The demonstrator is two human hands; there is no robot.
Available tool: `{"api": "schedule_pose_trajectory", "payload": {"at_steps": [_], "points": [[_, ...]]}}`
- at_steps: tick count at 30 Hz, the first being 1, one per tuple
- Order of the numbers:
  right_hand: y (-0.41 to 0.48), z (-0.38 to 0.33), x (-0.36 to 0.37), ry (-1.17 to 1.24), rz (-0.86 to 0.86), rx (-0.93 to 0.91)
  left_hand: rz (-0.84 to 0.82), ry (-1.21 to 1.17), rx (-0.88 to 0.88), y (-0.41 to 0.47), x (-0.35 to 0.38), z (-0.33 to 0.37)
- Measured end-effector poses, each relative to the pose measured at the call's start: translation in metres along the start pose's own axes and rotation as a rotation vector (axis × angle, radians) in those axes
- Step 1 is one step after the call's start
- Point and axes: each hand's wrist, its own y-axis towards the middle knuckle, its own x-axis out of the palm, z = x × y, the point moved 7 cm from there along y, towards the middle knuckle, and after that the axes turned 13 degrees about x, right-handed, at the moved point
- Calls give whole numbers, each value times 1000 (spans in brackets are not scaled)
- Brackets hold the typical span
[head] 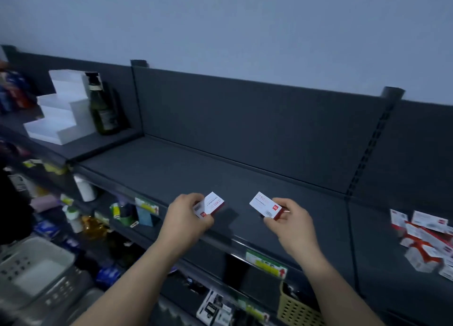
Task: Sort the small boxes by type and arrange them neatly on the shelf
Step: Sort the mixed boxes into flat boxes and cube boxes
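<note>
The left hand [188, 215] is pinching the left box [210, 204], a small white carton with a red edge, its fingers curling round the near end; the right hand [290, 221] is gripping the right box [266, 207] of the same kind between thumb and curled fingers, barcode face turned up. Both boxes are hanging low over the front part of the dark shelf [171, 169], apart from each other, tilted; whether either is touching the board cannot be told. Further right on the same level a pile of boxes [424, 240] is lying in disorder, white and red too. To the left, on the neighbouring section, a white stepped riser [61, 110] is standing just beside a dark bottle [103, 107]. Below, lower shelves are carrying blurred goods, and a grey basket [31, 271] is sitting at the lower left.
</note>
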Motion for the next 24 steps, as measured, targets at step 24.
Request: {"api": "schedule_pose_trajectory", "payload": {"at_steps": [24], "points": [[137,-54,249,-156,-71,69,-36,208,-68,161,-62,-217]]}}
